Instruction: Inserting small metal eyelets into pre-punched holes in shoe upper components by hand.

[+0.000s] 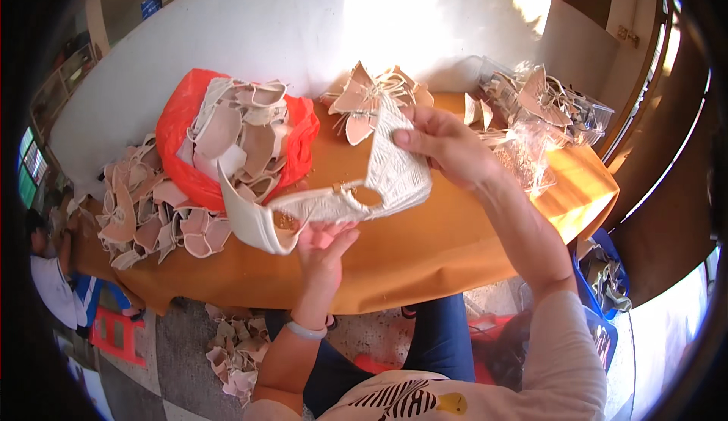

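Note:
A cream shoe upper (402,174) with a textured surface, cut-out openings and a smooth curved end hangs between my two hands above the table. My right hand (451,144) pinches its top end between thumb and fingers. Below the piece, my left hand (324,248) holds its lower edge, palm up, with the fingers partly hidden behind it. A small gold-coloured fitting (337,188) shows near one opening. Behind my right hand lies a bundle of pinkish-beige uppers (362,95) with loose cords.
A red plastic bag (173,129) full of uppers stands left on the orange-covered table (425,250). More pieces (140,208) are heaped beside it. A clear plastic box (595,114) of uppers stands at the right. Other pieces (235,349) lie on the floor. Someone (57,284) is at far left.

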{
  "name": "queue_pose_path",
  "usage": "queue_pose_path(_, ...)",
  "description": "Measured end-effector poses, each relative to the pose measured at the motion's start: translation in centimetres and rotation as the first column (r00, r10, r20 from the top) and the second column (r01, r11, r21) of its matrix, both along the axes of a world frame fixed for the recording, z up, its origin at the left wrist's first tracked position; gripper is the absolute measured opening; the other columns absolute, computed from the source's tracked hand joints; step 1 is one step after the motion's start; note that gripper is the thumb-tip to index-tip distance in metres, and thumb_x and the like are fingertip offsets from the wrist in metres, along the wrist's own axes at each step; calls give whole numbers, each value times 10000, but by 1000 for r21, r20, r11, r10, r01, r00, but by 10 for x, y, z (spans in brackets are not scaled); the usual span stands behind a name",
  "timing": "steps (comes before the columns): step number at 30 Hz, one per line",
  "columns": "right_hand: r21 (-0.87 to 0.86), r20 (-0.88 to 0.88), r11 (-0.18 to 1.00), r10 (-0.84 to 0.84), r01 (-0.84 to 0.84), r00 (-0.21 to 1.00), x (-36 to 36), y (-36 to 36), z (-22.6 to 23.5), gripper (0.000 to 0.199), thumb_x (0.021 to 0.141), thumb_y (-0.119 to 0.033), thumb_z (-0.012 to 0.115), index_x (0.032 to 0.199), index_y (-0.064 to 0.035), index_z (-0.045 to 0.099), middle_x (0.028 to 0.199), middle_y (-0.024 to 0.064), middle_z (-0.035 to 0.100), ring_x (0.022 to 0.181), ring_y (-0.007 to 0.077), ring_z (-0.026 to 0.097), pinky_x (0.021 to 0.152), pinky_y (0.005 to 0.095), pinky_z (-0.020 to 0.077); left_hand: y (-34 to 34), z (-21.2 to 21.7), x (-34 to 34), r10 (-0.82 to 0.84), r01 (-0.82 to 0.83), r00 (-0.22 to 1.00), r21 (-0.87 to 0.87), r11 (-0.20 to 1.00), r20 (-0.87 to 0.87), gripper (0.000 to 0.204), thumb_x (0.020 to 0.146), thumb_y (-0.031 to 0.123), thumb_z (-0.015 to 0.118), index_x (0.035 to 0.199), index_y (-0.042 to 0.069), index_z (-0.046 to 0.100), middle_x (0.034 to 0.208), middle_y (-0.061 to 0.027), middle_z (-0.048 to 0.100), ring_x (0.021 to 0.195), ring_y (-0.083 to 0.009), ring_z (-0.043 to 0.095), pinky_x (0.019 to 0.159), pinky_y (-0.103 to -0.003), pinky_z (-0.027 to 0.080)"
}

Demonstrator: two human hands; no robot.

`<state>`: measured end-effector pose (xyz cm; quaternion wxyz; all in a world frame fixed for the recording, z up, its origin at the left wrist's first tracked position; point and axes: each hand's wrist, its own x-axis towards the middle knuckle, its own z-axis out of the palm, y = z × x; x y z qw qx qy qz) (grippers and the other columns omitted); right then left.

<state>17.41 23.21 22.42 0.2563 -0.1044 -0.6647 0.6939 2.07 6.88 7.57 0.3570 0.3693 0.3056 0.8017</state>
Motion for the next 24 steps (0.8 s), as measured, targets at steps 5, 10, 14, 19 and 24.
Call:
queue_pose_path(5, 37, -35, 998, -57, 59, 998, 22, -6, -84, 190, 951, -163, 638, 1086, -29, 650, 1006, 19, 704, 938, 98, 633, 847, 279, 497, -45, -42, -1, 227, -336, 912, -305, 891, -342, 334, 834, -40, 696, 1158, 2, 626, 1067, -106, 684, 1031, -216, 644, 957, -339, 502)
queue_pose_path(10, -500, 102, 855, -99, 137, 990, 45, -27, -132, 247, 961, -252, 633, 1123, -70, 593, 1367, 121, 510, 1164, 248, 568, 910, 471, 541, -65, -37, -15, 399, -253, 346, 325, 911, -849, 431, 727, 300, 821, 1023, 17, 690, 1014, -142, 712, 995, -366, 676, 917, -484, 513)
queue_pose_path(14, -219, 246, 966, -82, 138, 966, 54, -41, -170, 321, 878, -144, 736, 1119, -51, 546, 1075, 32, 570, 1023, 142, 590, 848, 293, 544, -63, -61, -8, 431, -284, 266, 358, 890, -862, 182, 701, 125, 755, 871, 63, 737, 961, -91, 730, 985, -286, 681, 884, -451, 526)
queue_pose_path(19, 90, 302, 977, -212, 193, 930, 52, -45, -197, 212, 848, 3, 698, 1041, -7, 609, 1163, 71, 569, 984, 128, 597, 817, 261, 526, -74, -95, -10, 305, -355, 285, 196, 914, -909, 148, 693, 35, 739, 834, 79, 739, 968, -120, 720, 980, -301, 672, 885, -433, 528)
queue_pose_path(24, -124, 243, 946, -263, 299, 934, 50, -58, -211, 132, 842, 62, 667, 962, 8, 679, 1268, 124, 565, 975, 125, 612, 834, 265, 524, -96, -129, 11, 346, -508, 655, -52, 860, -671, 274, 744, -34, 747, 1004, 12, 672, 1154, -122, 644, 1085, -277, 636, 949, -397, 513)
